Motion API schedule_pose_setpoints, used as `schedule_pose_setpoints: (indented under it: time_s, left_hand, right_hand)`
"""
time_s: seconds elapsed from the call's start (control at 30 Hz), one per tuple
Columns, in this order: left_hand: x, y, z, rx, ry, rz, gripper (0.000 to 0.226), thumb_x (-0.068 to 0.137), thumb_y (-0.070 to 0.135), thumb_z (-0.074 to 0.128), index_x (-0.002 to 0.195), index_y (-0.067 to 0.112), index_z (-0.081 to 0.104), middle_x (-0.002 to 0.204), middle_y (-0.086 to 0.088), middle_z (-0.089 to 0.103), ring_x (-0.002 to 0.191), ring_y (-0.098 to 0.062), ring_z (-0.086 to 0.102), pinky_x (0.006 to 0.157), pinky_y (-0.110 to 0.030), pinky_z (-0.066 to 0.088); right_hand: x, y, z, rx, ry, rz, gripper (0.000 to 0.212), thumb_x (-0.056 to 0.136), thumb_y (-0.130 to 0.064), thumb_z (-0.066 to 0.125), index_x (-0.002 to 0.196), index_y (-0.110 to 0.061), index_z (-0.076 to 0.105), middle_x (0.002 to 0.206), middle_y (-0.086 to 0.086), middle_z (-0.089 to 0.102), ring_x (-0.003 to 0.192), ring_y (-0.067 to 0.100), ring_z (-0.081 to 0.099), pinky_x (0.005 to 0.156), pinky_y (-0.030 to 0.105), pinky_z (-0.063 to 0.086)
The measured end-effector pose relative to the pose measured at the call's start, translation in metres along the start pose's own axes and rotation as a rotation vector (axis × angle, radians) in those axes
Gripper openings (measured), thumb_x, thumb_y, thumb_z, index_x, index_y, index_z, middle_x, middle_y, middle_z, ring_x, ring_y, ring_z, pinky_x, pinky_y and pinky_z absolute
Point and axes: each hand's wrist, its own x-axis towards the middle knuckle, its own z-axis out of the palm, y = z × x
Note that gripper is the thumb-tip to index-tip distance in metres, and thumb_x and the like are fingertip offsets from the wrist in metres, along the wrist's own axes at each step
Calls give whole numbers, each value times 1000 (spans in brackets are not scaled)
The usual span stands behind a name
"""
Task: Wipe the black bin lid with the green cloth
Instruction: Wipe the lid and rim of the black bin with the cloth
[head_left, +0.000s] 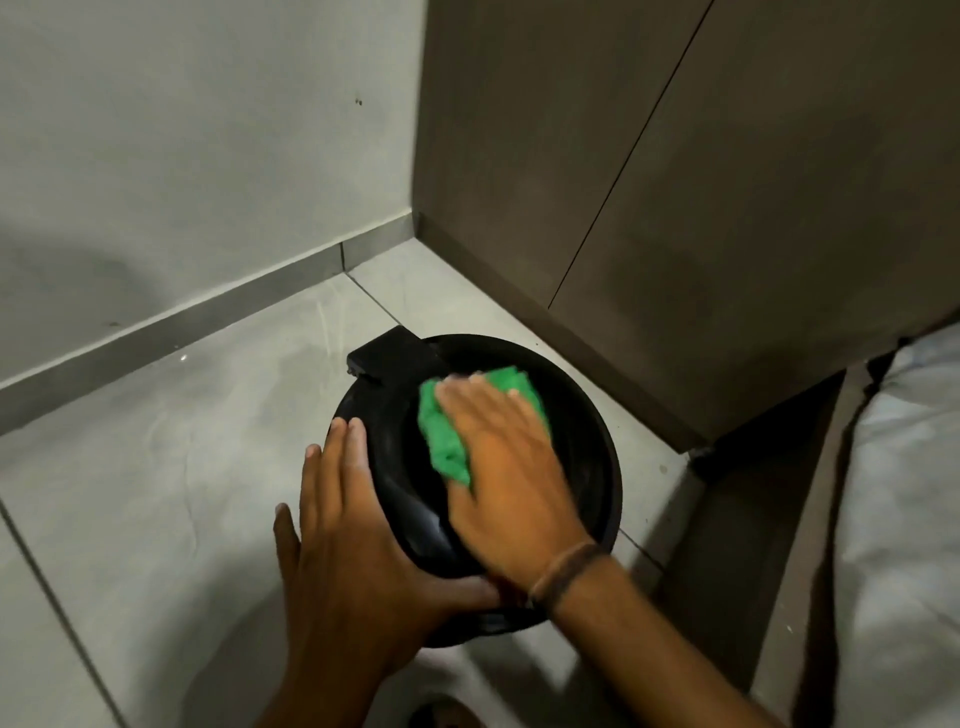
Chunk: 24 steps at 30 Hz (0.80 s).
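Dim, soft light (right hand (511, 467) motion-blurred)

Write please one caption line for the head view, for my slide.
Right hand presses green cloth flat on black bin lid; left hand steadies its rim.

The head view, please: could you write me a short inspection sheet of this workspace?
Surface: grey tiled floor, faint smears.
Job's things: black bin lid closed on the bin; green cloth pressed flat on it.
Clutter: nothing seen.
Grippers: right hand palm down on the cloth, motion-blurred; left hand steadying the lid's near-left rim.
Cables: nothing seen.
Surroundings: grey wall, brown cabinet, pale fabric at right.
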Motion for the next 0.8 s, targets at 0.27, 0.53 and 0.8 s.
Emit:
schedule_pose_setpoints:
  time_s: [0.27,0.53,0.8]
  left_hand:
    - [0,1,-1,-31,-4,-16,187,7,110,60,166,38,-6,179,15,4,166,-22,10,129,-65,25]
    - [-1,10,-5,6,2,-4,184,16,111,60,170,24,11,179,-2,18,163,-33,25,122,-69,36]
    - [2,9,-4,-2,-7,11,184,16,110,61,170,26,7,179,1,15,163,-31,24,121,-66,39]
  right_hand:
    - [-30,59,-28,168,189,186,58,82,3,60,137,-17,63,145,1,62,139,22,55,119,39,39]
    - [148,5,-33,-61,-271,60,13,92,-30,58,91,-18,64,104,8,66,99,33,65,79,36,47]
    - [148,18,-48,-55,-332,-19,15,93,-26,59,100,-15,68,108,10,69,98,30,66,88,42,54]
